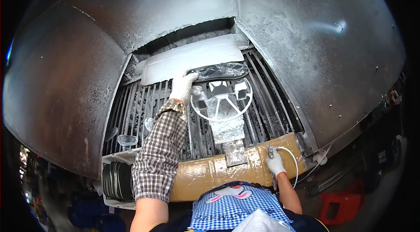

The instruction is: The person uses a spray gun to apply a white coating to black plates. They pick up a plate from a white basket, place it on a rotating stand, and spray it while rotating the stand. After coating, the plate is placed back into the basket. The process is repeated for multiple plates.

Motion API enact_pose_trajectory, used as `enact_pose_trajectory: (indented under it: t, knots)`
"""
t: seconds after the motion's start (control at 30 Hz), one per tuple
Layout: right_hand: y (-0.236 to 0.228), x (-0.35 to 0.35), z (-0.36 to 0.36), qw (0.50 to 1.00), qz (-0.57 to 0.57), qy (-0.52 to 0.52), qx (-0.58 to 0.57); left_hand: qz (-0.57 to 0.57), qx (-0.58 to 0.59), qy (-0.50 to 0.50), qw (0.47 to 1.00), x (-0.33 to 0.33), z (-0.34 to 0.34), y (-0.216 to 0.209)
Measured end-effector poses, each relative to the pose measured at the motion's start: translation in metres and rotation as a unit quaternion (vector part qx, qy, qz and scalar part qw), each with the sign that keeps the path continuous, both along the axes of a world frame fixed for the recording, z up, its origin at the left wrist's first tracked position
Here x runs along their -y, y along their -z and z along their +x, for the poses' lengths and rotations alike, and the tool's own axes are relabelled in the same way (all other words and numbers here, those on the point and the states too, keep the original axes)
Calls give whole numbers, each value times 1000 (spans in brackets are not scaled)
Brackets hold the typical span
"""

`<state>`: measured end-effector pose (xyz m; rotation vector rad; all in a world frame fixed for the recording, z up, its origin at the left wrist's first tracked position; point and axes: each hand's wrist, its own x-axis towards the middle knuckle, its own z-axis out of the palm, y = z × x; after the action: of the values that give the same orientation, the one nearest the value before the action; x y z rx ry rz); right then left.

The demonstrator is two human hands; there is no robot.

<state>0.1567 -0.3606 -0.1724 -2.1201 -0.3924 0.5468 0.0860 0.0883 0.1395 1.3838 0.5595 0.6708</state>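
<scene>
A dark shoe sole (221, 71), glossy and black with a wet sheen, is held flat at its near end by the left hand (183, 87). The hand is gloved in white and is closed around the sole's left tip. The sole is laid across the top of a white wheel-shaped stand (222, 101), spoked and crusted with pale overspray. The stand is carried on a lumpy, paint-caked post (227, 130) that ends in a grey plate (235, 152).

Behind the stand, a white coated board (192, 59) is seen leaning at the mouth of the dark slot in the big grey metal hood (306, 35). Under and around the stand, a grate of dark bars (271, 105) is spread out, streaked with white residue. To the left of the stand, a few clear plastic pieces (127, 140) are left lying on the bars. In front of the stand, a ledge wrapped in tan tape (210, 173) is run across.

On that ledge, right of the stand's plate, a small spray tool (271, 152) is gripped by the right hand (275, 164), also gloved in white, with fingers curled shut around it; a white hose (292, 157) is looped from it. Lower left of the stand, a white crate (116, 179) stacked with dark soles is parked. Nothing is set between the tool and the sole except the stand's own rim.
</scene>
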Motion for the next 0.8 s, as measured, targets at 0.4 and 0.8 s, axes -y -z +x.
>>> enact_pose_trajectory:
  t: [0.4, 0.8]
  knots:
    - [-3, 3, -3, 1000, 11, 2, -2, 143, -134, -95, 976, -9, -1, 11]
    - [-23, -1, -5, 1000, -13, -14, -1, 217, -151, -86, 961, -9, -11, 14]
